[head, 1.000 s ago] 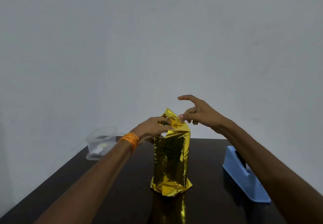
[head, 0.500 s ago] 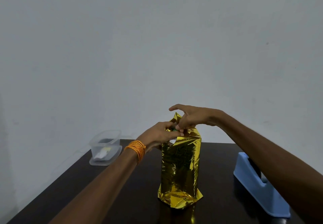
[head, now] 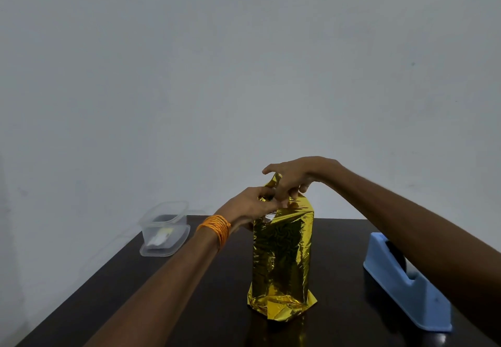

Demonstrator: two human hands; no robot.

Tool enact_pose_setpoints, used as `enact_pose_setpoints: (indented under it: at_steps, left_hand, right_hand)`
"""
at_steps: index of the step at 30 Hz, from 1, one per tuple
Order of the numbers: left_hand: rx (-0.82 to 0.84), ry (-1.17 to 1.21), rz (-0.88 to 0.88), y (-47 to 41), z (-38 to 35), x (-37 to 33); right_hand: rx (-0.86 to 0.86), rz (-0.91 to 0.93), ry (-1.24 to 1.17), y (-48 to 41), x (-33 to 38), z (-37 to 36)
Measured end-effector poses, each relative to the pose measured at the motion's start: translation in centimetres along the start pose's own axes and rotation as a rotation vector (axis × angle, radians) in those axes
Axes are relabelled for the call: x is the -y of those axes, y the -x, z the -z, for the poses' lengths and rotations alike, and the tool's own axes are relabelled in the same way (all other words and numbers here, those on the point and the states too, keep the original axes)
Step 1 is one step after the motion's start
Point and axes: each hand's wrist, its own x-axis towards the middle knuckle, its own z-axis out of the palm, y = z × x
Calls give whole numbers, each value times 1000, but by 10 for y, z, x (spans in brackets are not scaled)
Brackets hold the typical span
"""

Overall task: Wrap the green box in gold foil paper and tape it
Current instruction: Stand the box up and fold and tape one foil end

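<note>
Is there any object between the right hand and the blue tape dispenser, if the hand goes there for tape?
Nothing visible stands between them. The right hand pinches the top of the gold foil; the tape dispenser stands on the table to its right, below the forearm.

Your forearms reach forward and meet. Your left hand [head: 253, 205] pinches the crinkled gold foil paper [head: 282, 251] at its top; your right hand [head: 301, 174] arches above, fingers [head: 294, 190] curled onto it.

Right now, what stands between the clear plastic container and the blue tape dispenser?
In the head view, the foil-wrapped box stands upright there, with the left hand and right hand pinching its top foil.
</note>
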Motion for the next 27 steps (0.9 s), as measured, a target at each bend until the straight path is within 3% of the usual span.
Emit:
enact_pose_setpoints:
  at_steps: [5, 19, 27]
  left_hand:
    - [11, 10, -13, 0, 0, -1]
    - [20, 9, -11, -3, -2, -2]
    - [-1, -8, -11, -11, -1, 5]
  right_hand:
    - [-27, -100, -22, 4, -15, 3]
    - [-427, 33, -412, 6, -60, -38]
    - [-423, 54, -502, 5, -66, -48]
